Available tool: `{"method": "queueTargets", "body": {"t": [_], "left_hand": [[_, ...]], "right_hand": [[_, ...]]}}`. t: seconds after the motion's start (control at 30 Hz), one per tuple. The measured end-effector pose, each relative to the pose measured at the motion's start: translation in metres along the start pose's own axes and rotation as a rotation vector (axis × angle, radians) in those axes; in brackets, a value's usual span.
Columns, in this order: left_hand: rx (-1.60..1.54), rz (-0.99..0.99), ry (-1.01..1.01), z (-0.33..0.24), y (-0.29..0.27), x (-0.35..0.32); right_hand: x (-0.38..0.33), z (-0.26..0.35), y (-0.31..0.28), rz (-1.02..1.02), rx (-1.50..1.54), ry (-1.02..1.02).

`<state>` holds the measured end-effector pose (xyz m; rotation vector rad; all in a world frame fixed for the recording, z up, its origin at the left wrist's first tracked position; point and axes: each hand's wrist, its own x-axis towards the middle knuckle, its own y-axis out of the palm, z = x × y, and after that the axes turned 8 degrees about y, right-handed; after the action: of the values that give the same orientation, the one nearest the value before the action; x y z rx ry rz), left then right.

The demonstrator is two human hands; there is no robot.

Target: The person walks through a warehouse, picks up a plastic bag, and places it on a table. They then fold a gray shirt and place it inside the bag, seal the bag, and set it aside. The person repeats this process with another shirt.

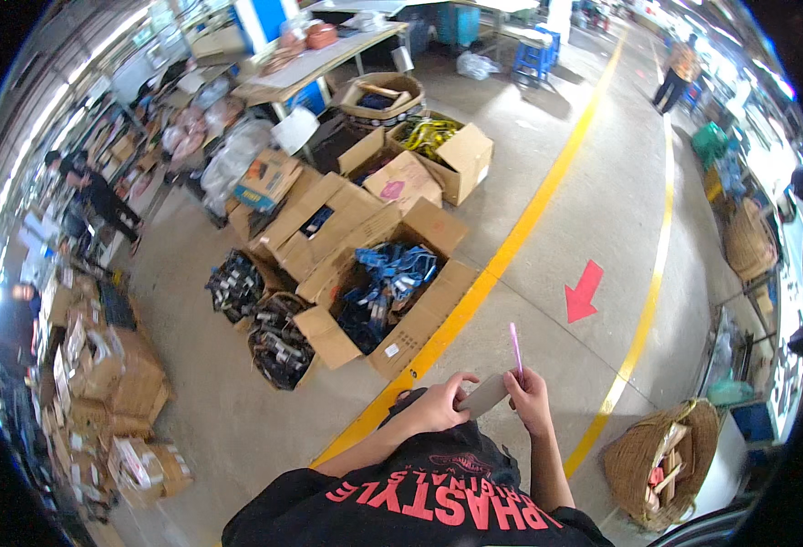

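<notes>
In front of my body, my left hand (441, 407) has its fingers closed on the left edge of a flat grey piece (484, 397), rectangular and thin like a card or a phone. My right hand (531, 399) grips a slim pink-purple stick (515, 345), pen-like, pointing up and away from me. The fingertips of that hand meet the upper right corner of the grey piece. What the grey piece is exactly does not show.
Left of the yellow floor line (488, 278) stands an open carton (427, 319) of blue strap-like items, beside a sack of dark parts (278, 339). A wicker basket (622, 465) is at lower right. People stand at far left (100, 196) and far right (679, 73).
</notes>
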<state>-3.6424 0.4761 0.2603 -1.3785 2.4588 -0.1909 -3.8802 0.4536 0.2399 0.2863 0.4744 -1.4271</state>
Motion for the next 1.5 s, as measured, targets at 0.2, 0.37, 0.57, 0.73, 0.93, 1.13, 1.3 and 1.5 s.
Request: {"method": "queueTargets", "body": {"t": [0.2,0.37,0.57,0.73,0.93,1.13,1.3,1.5], "left_hand": [[-0.325,-0.163,-0.065,0.017,-0.002,0.114],[-0.635,-0.374,-0.087,0.029,-0.03,0.241],[-0.459,-0.256,-0.065,-0.022,-0.095,0.4],[-0.334,-0.096,0.002,-0.066,-0.124,0.538],[-0.183,0.038,0.069,-0.089,-0.131,0.716],[-0.176,0.113,0.019,-0.132,-0.143,0.902],[-0.272,-0.011,0.014,-0.172,-0.177,1.034],[-0.361,-0.154,0.004,-0.165,-0.227,1.198]], "right_hand": [[0.061,-0.004,-0.052,-0.174,0.364,0.069],[0.165,0.038,-0.097,-0.117,0.247,0.044],[0.294,0.129,-0.168,-0.162,-0.02,-0.129],[0.385,0.183,-0.235,-0.324,0.085,0.005],[0.488,0.211,-0.334,-0.342,0.295,-0.116],[0.622,0.269,-0.453,-0.322,0.197,-0.025],[0.75,0.369,-0.54,-0.2,0.114,-0.267],[0.91,0.462,-0.613,-0.063,-0.306,-0.212]]}}
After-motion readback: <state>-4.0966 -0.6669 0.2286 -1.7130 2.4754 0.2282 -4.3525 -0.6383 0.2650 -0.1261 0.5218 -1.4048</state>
